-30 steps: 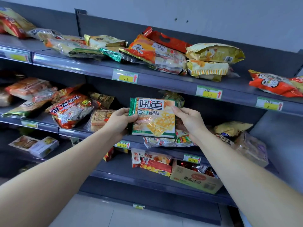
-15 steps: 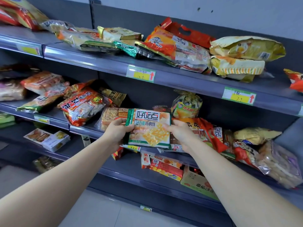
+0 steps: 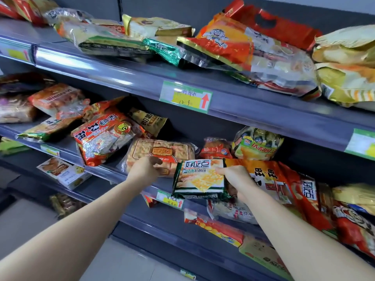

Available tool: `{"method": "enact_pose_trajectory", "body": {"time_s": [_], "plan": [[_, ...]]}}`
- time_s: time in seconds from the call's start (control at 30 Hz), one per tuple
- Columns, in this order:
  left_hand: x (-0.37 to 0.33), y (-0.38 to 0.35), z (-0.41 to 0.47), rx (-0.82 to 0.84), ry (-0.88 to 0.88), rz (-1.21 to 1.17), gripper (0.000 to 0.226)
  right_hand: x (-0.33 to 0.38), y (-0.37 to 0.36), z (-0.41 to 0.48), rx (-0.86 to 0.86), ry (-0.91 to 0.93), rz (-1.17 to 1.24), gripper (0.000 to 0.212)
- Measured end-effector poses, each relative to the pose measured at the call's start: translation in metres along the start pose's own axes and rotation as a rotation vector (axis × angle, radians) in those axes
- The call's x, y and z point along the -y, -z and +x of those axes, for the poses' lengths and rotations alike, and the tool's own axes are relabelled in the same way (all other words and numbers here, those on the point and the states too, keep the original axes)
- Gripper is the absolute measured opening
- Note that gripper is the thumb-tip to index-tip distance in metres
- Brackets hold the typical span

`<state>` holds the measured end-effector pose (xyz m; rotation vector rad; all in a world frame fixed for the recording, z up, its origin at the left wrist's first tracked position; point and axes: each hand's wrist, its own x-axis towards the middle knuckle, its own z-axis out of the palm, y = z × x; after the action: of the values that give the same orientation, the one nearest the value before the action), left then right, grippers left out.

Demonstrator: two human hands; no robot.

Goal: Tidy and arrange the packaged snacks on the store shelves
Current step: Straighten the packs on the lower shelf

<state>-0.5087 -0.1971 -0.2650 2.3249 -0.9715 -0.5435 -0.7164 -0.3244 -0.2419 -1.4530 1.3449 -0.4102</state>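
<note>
Green-and-white foil cracker packet (image 3: 199, 178) lowered onto front edge of grey middle shelf (image 3: 109, 173). Pinched at its right edge by right hand (image 3: 236, 178) only. Let go by left hand (image 3: 145, 169), fingers curled against clear-wrapped pastry pack (image 3: 160, 152); grip there undeterminable. Judged nearly placed.

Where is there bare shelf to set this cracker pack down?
Free: lower shelf between white box and small red pack; top shelf left end, before the red bags. Crowded: middle shelf around cracker pack in right hand.
</note>
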Motion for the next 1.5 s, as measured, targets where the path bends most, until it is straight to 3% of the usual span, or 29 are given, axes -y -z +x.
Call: {"method": "enact_pose_trajectory", "body": {"time_s": [0.1,0.2,0.53,0.7,0.83,0.93,1.03,1.2,1.27,1.4,1.5], "plan": [[0.012,-0.010,0.024,-0.041,-0.128,0.373,0.042,-0.005,-0.009,0.015,0.004,0.000,-0.020,0.030],[0.018,-0.019,0.045,-0.034,-0.247,0.600,0.046,-0.010,-0.016,0.027,0.009,-0.018,0.006,0.060],[0.028,-0.022,0.080,-0.056,-0.549,0.871,0.038,-0.012,-0.036,0.051,-0.007,-0.051,0.110,0.071],[0.008,0.006,0.101,-0.156,-0.474,0.554,0.029,-0.010,-0.040,0.053,-0.034,-0.074,0.168,0.071],[-0.004,0.042,0.125,-0.261,-0.265,0.243,0.024,-0.012,-0.045,0.056,0.018,-0.123,0.122,0.068],[0.003,0.053,0.123,-0.271,-0.219,-0.023,0.010,-0.011,-0.062,0.057,0.015,-0.141,0.078,0.063],[0.008,0.056,0.112,-0.278,-0.208,-0.151,0.004,-0.006,-0.080,0.056,-0.023,-0.099,0.015,0.061],[0.010,0.063,0.101,-0.270,-0.142,-0.249,0.014,0.011,-0.097,0.047,-0.038,-0.015,0.002,0.062],[0.008,0.066,0.094,-0.252,-0.091,-0.323,0.014,0.022,-0.104,0.038,0.012,0.044,-0.017,0.060],[0.004,0.071,0.079,-0.224,0.032,-0.508,0.020,0.052,-0.119,0.002,0.213,0.134,0.027,0.037],[0.003,0.080,0.061,-0.188,0.165,-0.732,0.022,0.063,-0.118,-0.021,0.309,0.147,0.082,0.056]]}}
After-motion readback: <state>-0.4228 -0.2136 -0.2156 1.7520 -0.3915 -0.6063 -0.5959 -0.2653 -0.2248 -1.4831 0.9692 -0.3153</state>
